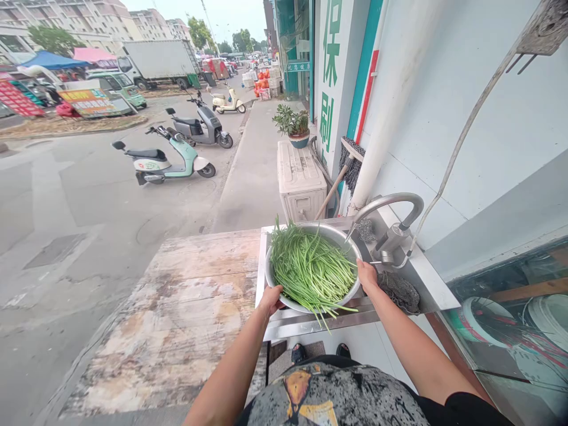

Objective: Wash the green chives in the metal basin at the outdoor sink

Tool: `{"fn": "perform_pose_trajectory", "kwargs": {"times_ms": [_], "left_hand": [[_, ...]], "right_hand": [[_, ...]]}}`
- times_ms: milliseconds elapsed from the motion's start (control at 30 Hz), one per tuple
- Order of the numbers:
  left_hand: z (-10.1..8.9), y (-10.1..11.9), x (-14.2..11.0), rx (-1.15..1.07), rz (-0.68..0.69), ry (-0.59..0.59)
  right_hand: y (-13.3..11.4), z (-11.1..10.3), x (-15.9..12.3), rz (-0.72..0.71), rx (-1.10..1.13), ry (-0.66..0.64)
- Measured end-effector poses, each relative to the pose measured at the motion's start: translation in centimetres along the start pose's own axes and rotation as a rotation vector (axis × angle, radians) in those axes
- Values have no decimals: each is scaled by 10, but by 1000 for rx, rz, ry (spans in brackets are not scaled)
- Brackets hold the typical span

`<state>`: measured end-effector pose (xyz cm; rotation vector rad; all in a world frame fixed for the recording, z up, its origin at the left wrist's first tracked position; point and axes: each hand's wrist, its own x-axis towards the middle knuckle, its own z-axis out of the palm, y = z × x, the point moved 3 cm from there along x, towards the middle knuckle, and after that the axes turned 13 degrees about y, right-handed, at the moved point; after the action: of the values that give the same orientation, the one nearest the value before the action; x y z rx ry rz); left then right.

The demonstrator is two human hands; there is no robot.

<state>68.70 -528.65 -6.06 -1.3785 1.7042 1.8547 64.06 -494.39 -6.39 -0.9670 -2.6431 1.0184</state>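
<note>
A round metal basin (277,290) heaped with long green stalks (310,269) sits in a small steel sink (310,322). My left hand (270,299) grips the basin's near left rim. My right hand (367,277) clasps the right rim. A curved steel faucet (390,204) arches over the basin's far right edge, its spout close above the greens. Some stalks hang over the near rim.
A worn wooden tabletop (186,307) adjoins the sink on the left. A dark scrubbing pad (399,290) lies right of the basin. An air-conditioner unit (299,177), a broom (346,165) and a potted plant (295,124) stand beyond. Scooters (168,160) are parked on the street.
</note>
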Motion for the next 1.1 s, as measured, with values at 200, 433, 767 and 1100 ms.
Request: {"fn": "perform_pose_trajectory", "kwargs": {"times_ms": [200,433,767,1100], "left_hand": [[0,0,0,13,3,0],[0,1,-1,20,10,-1],[-1,2,-4,55,5,7],[0,3,-7,98,11,3]], "right_hand": [[-1,-1,-1,-2,-5,2],[2,1,2,-16,-4,2],[3,3,3,-16,-11,6],[4,2,4,41,-27,-24]]}}
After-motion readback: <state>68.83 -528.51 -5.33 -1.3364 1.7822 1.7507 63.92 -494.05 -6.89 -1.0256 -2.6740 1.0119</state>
